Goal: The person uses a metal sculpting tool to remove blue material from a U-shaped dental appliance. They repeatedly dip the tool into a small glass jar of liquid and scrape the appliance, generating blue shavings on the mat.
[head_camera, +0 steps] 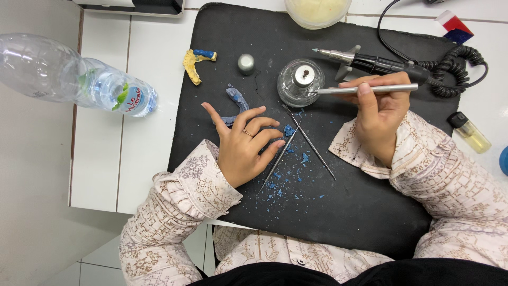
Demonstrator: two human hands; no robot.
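Now: metal tool at the glass burner, wax arch in the other hand

Landmark is the black rectangular work mat [338, 212]; all places given against it.

- Right hand [378, 119], over the mat's upper right: fingers closed in a pen grip on a slim silver metal hand instrument [365, 89], its tip reaching to the small round clear glass burner [300, 82] at the mat's upper middle. Cannot tell if a flame is lit.
- Left hand [246, 145], over the mat's left middle: fingers loosely spread and curled, index raised, fingertips resting at a curved blue-grey wax arch piece [236, 103]. Hold looks light; cannot tell if it is pinched or only steadied.
- 2 thin steel probes [296, 148] lie crossed at mat centre among blue wax shavings [288, 180].
- Black corded rotary handpiece [370, 62] lies along the mat's upper right edge.
- Yellow and blue horseshoe-shaped wax piece [194, 63] sits at the mat's upper left corner.
- Clear plastic water bottle [79, 79] lies on its side well left of the mat.

Risks, as judged: a sleeve cuff passing near the burner could scorch; an overheated tip could melt the arch too deep; the loose hold could let the arch slip; an elbow could roll the bottle off.
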